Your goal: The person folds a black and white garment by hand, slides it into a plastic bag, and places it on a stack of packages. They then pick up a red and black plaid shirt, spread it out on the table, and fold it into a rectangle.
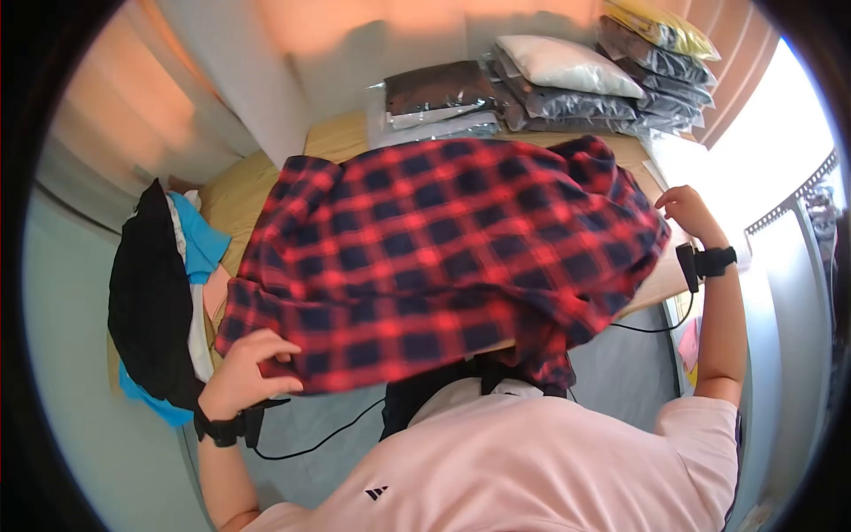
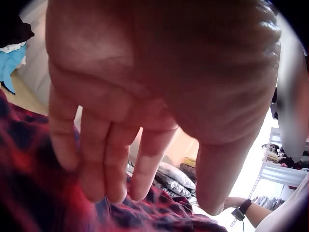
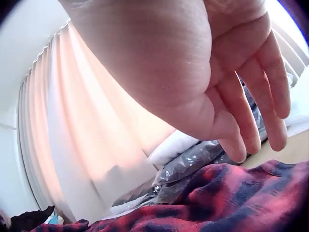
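A red and navy plaid shirt (image 1: 425,239) lies spread across the wooden table, its near edge hanging over the front. My left hand (image 1: 248,372) is over its near left corner, thumb and fingers apart with a gap between them. In the left wrist view, the fingers of the left hand (image 2: 111,111) reach down, nearly straight, in front of the plaid cloth (image 2: 29,164). At the shirt's right end is my right hand (image 1: 693,215), fingers loosely bent beside the fabric edge. The right wrist view shows the right hand (image 3: 207,72) above the plaid cloth (image 3: 231,198), holding nothing.
Along the back of the table (image 1: 341,133) stand stacks of clothes in clear plastic bags (image 1: 581,102). A black garment (image 1: 146,293) and a blue one (image 1: 202,239) are heaped at the left edge. Cables (image 1: 332,439) trail from the wrist cameras. Curtains (image 1: 222,80) hang behind.
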Motion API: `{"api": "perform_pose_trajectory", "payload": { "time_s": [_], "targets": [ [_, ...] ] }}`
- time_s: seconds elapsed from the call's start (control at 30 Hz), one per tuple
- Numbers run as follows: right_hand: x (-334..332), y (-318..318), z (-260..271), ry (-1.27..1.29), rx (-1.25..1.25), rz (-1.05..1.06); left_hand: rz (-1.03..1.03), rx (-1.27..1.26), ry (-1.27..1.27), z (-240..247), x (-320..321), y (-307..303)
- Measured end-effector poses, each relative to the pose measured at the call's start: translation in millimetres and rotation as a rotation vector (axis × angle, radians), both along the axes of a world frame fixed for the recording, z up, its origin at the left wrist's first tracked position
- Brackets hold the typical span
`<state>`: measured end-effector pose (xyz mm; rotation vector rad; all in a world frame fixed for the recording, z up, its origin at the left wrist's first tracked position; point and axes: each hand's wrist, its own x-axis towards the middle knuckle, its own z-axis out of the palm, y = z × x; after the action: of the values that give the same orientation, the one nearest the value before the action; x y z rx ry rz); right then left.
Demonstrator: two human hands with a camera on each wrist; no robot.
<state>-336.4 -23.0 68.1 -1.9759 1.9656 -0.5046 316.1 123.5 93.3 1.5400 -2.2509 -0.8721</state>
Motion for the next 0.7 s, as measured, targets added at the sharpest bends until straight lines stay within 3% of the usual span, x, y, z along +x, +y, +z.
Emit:
{"api": "perform_pose_trajectory", "payload": {
  "time_s": [0.07,0.13,0.17,0.2,0.23,0.3,0.43,0.5,0.53,0.57,0.6,0.63,0.7],
  "targets": [
    [21,-16,11,-0.014,-0.020,-0.029,0.007,-0.101,0.011,6,7,-17],
    [48,-35,21,0.071,-0.139,0.172,0.170,-0.211,0.001,7,8,-42],
    [61,-47,22,0.068,-0.145,0.185,0.141,-0.267,-0.183,13,8,-59],
    [73,-62,24,0.082,-0.083,0.317,0.243,-0.144,-0.176,18,3,-74],
    [86,-76,26,0.099,-0.023,0.446,0.164,-0.229,-0.213,18,2,-92],
    [118,-103,22,0.157,0.085,0.421,0.059,-0.295,-0.238,7,0,-132],
    [139,-168,-47,0.349,-0.147,0.485,0.021,-0.403,-0.369,-40,-9,-202],
    [164,-163,-49,0.471,-0.007,0.306,0.169,-0.356,-0.586,-57,-18,-219],
    [160,-169,-62,0.320,0.041,0.273,0.172,-0.365,-0.584,-63,-15,-229],
    [161,-173,-57,0.409,0.127,0.373,0.205,-0.311,-0.650,-69,-8,-237],
    [157,-169,-54,0.407,0.075,0.340,0.236,-0.250,-0.714,-76,1,-244],
    [156,-158,-45,0.404,0.029,0.307,0.231,-0.487,-0.556,-90,20,-247],
    [142,-143,-39,0.324,-0.431,0.294,0.403,-0.500,-0.369,-68,39,-236]
  ]
}}
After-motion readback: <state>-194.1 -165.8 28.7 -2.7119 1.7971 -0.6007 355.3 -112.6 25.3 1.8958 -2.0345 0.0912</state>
